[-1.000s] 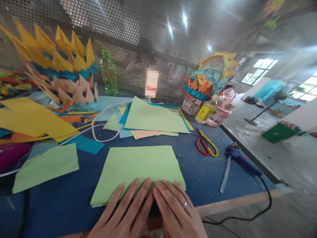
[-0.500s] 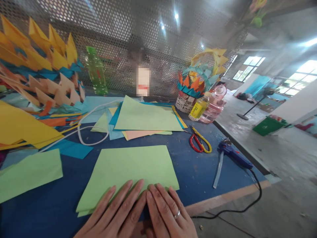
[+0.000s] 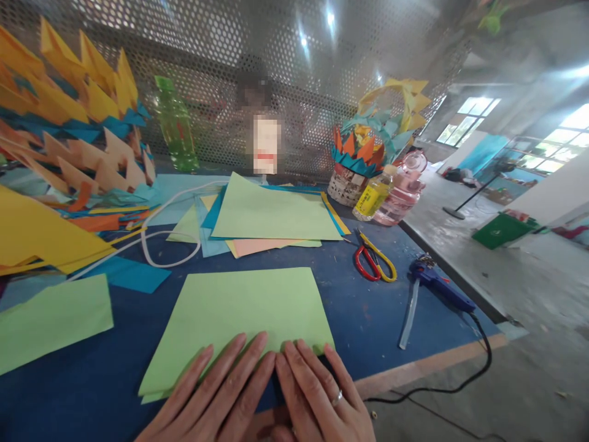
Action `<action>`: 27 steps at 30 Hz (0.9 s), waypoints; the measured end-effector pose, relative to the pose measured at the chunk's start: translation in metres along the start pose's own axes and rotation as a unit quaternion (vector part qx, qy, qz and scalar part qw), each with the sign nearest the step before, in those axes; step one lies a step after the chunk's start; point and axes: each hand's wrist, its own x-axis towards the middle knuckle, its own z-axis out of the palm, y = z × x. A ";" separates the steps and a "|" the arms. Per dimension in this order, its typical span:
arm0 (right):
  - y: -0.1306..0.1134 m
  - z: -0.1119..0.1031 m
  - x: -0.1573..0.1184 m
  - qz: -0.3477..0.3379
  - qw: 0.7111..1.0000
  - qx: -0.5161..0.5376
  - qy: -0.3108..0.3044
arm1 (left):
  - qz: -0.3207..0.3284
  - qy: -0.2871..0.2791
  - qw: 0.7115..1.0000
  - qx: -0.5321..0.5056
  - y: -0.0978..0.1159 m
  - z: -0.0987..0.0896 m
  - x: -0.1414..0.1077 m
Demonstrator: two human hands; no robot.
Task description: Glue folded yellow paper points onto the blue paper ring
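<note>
A folded light green sheet (image 3: 248,304) lies on the blue tabletop (image 3: 363,325) in front of me. Across its near edge rests my left hand (image 3: 221,387), fingers stretched out and slightly apart. Beside it, my right hand (image 3: 317,387), with a ring on one finger, lays its extended fingertips on the same edge, toward the right corner. The two index fingers nearly meet. The near edge of the paper is partly hidden under the fingers.
Behind lies a stack of coloured paper (image 3: 276,215). Scissors (image 3: 375,258) and a glue gun (image 3: 442,285) with its black cord are on the right. Folded-paper pieces (image 3: 83,123), a white cable (image 3: 177,265) and a green bottle (image 3: 177,129) occupy the left and back.
My right hand has slid slightly right along the paper's near edge, its fingers spreading a little more. My left hand stays almost in place. The view has shifted slightly.
</note>
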 end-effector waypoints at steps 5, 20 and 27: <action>0.030 -0.026 -0.011 -0.061 0.989 -0.079 -0.105 | 0.101 -0.039 0.993 0.046 -0.012 -0.010 0.002; 0.012 -0.008 -0.016 -0.092 0.991 -0.020 -0.091 | 0.022 -0.107 0.991 0.079 0.007 -0.043 0.023; 0.005 0.006 -0.019 -0.089 0.993 0.028 -0.074 | -0.011 -0.134 0.989 0.060 0.013 -0.043 0.019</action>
